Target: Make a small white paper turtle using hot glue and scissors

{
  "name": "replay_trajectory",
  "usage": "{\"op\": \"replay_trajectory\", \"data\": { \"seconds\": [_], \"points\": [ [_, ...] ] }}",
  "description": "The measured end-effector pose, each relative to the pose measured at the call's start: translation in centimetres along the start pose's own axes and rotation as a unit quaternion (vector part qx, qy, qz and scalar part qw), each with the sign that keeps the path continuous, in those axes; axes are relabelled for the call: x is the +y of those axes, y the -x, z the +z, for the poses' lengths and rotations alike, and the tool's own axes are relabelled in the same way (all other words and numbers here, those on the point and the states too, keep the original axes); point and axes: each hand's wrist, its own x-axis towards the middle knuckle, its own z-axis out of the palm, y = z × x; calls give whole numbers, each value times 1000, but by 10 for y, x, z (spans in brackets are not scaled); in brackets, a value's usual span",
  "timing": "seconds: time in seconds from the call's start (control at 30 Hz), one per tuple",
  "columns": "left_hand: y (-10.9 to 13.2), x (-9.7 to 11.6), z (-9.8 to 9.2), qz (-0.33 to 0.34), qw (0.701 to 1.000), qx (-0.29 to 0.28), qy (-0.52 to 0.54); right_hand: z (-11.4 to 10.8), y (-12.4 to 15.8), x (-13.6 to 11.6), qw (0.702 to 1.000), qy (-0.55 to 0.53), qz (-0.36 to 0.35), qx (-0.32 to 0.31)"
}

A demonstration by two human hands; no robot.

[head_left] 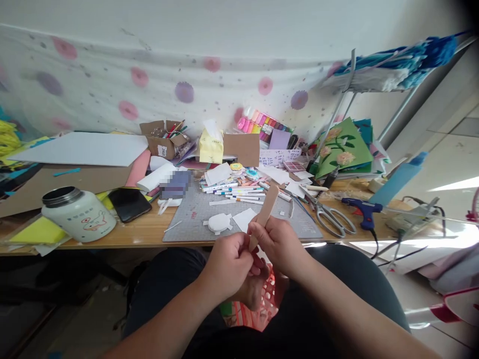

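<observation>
A flat tan strip (268, 203), perhaps cardboard or wood, stands tilted between my hands at the table's front edge. My right hand (279, 244) pinches it from the right side. Curled at its lower end is my left hand (232, 262), with thumb and fingers pressed together on it. Below the hands, a red and white patterned item (267, 299) lies in the lap, partly hidden. On the grey cutting mat (190, 214) sit a white paper shape with small tabs (219, 224) and a white paper piece (245, 218).
Markers (239, 191) and paper scraps cover the mat's back. Scissors (333, 217) and a blue glue gun (364, 210) lie right. A white bottle (80, 214) and black phone (129, 204) are left. An open cardboard box (162, 142) stands behind.
</observation>
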Motion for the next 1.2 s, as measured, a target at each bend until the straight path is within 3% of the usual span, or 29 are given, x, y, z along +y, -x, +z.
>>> {"op": "replay_trajectory", "data": {
  "seconds": [0.13,0.27,0.4,0.5,0.7,0.83,1.0,1.1,1.2],
  "points": [
    [-6,-1,1,10,999,17,-31,-2,-6,3,1000,-20,23,-6],
    [-2,5,-3,-28,997,-43,56,-6,-3,5,985,-161,54,-26],
    [8,8,-6,-36,978,-129,158,-5,11,8,919,-385,38,-75],
    [16,10,-7,-42,960,-167,222,-6,23,5,883,-461,26,-90],
    [23,14,-16,-81,930,-214,286,-24,25,-3,907,-416,47,-44],
    [15,14,-16,-83,945,-166,271,-28,10,-1,939,-338,51,-49],
    [-14,12,-4,-70,973,-68,210,-30,-13,7,981,-190,14,-37],
    [-37,12,4,-84,979,-16,186,-34,-28,18,992,-120,-23,-22],
    [-60,14,9,-97,978,27,184,-39,-44,33,992,-119,-46,-23]
  ]
}}
